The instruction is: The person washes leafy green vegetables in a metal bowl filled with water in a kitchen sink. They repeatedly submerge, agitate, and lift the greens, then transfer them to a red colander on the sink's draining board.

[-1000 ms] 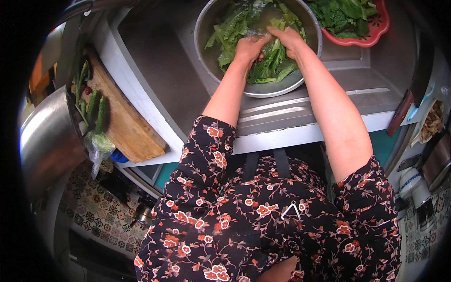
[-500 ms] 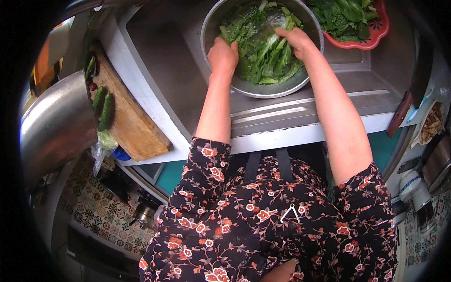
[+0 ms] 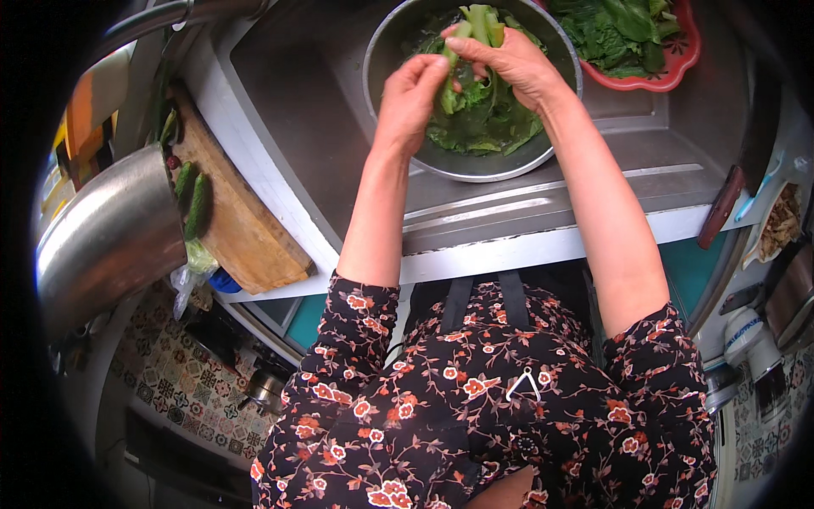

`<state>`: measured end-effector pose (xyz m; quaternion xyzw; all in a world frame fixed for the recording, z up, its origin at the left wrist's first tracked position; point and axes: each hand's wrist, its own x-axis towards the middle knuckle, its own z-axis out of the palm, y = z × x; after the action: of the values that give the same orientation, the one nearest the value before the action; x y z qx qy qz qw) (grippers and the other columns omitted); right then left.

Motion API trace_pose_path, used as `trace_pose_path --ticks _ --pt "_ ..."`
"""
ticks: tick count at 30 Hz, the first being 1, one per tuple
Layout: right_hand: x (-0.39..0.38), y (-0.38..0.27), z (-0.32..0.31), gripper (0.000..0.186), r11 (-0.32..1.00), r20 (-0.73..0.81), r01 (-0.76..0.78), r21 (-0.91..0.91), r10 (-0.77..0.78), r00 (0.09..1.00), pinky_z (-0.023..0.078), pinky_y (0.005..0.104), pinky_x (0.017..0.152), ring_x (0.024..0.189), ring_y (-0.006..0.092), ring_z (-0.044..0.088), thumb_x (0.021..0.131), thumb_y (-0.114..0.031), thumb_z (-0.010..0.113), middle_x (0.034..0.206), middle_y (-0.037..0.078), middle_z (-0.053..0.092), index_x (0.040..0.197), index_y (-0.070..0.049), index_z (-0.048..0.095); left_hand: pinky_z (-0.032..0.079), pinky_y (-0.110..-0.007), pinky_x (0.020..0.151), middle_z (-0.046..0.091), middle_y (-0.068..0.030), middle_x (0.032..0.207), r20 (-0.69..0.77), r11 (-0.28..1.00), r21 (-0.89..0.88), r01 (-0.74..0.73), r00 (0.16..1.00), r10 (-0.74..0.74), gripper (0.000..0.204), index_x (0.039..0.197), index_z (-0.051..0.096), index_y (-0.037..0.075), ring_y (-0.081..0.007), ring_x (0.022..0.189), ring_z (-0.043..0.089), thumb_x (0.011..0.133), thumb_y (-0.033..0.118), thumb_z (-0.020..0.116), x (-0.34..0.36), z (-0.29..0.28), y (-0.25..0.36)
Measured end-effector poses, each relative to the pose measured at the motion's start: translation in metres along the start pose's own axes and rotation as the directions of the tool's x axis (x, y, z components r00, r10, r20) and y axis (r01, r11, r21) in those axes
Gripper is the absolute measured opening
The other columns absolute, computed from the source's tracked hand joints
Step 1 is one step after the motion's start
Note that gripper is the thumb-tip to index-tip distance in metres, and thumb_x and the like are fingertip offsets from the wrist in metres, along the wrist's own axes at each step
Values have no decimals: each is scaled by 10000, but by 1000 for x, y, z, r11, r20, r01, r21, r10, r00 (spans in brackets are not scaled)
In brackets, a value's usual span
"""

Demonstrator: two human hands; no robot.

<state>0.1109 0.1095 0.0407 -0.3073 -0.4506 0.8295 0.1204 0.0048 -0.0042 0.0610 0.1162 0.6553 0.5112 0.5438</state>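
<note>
A large metal basin (image 3: 389,136) sits in the sink, with wet leafy greens (image 3: 496,127) in cloudy water. My left hand (image 3: 411,97) is pinched on a pale green stalk of the greens (image 3: 458,68) over the basin. My right hand (image 3: 517,68) is closed around the same bunch, with its thumb near my left fingertips. A red scalloped colander (image 3: 678,64) of more greens stands beside the basin at the back right.
At left lie a wooden board (image 3: 263,250) with cucumbers (image 3: 197,206), a plastic bag (image 3: 185,278) and a large steel vessel (image 3: 102,229). The sink (image 3: 297,127) surrounds the basin. At right are a brown-handled knife (image 3: 721,208) and a dish of dried brown food (image 3: 776,225).
My left hand has moved from the basin's left side up and toward the middle, meeting my right hand, which has risen slightly. Both now lift a bunch of stalks together.
</note>
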Motion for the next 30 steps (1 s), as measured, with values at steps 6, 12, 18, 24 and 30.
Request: trace_pose_path --ticks 6,12,18,24,30 --pt "9 57 -28 224 979 -304 -203 -22 187 934 391 226 507 535 82 488 744 -239 665 649 13 564 764 -31 585 429 -210 575 591 -30 689 163 955 -122 270 955 -249 214 889 595 -2 -84 586 515 858 195 518 37 5 -63" --pt "18 105 -58 201 959 -296 -280 27 276 914 409 252 510 561 121 521 730 -186 664 657 44 578 787 -14 576 442 -213 594 598 -48 718 234 927 59 370 898 -373 269 944 577 -18 -98 625 528 888 215 454 57 9 -74" --pt "20 99 -45 156 977 -471 -215 -19 181 863 439 252 536 607 125 550 728 -105 641 749 42 601 847 -27 577 456 -294 673 621 -92 752 56 536 844 -35 998 -24 247 909 602 -25 -172 701 574 754 161 553 71 -4 -80" --pt "18 102 -52 193 982 -403 -191 -10 171 899 453 266 572 649 133 563 716 -102 659 785 43 605 876 -22 586 453 -278 661 622 -45 762 23 936 212 279 957 -290 239 925 607 -13 -141 699 565 778 173 580 60 -3 -73" --pt "22 105 -51 333 953 -516 -234 192 301 802 464 305 587 660 185 587 692 -204 696 817 127 614 891 40 587 436 -212 559 615 -31 752 81 959 137 248 962 -260 202 862 610 5 -74 618 540 810 200 597 64 7 -91"
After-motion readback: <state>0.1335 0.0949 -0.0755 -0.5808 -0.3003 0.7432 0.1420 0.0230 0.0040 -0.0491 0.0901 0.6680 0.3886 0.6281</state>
